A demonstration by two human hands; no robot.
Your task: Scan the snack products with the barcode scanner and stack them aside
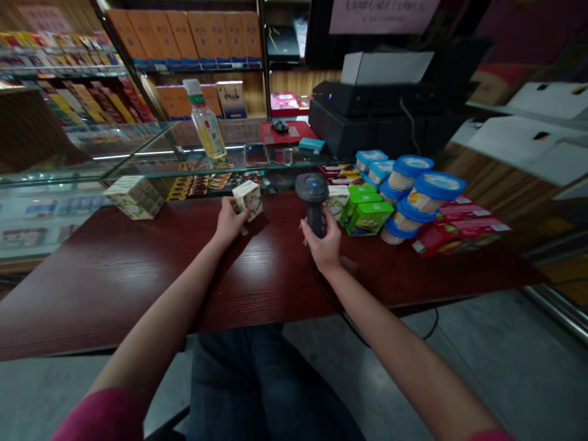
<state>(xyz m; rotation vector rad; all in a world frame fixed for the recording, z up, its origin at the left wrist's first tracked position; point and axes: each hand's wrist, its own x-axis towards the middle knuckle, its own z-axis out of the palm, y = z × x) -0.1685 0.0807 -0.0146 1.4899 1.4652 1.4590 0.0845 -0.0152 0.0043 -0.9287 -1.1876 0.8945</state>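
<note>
My left hand point(231, 220) is closed around the near side of a small white box with a green leaf print point(247, 199), which sits at the middle of the dark red-brown counter point(151, 288). To its right, my right hand point(325, 242) grips the handle of a black barcode scanner point(313, 195), held upright with a small blue light on its head. The scanner's cable hangs down past the counter's front edge. Similar white boxes point(135, 197) are grouped at the counter's left, and another white box point(337, 201) stands just behind the scanner.
Green boxes point(369, 215), stacked blue-lidded tubs point(416, 205) and red boxes point(459, 226) fill the counter's right side. A glass display case point(151, 147) borders the back, bearing a drink bottle point(205, 122), a mouse point(280, 126) and black counter equipment point(367, 116).
</note>
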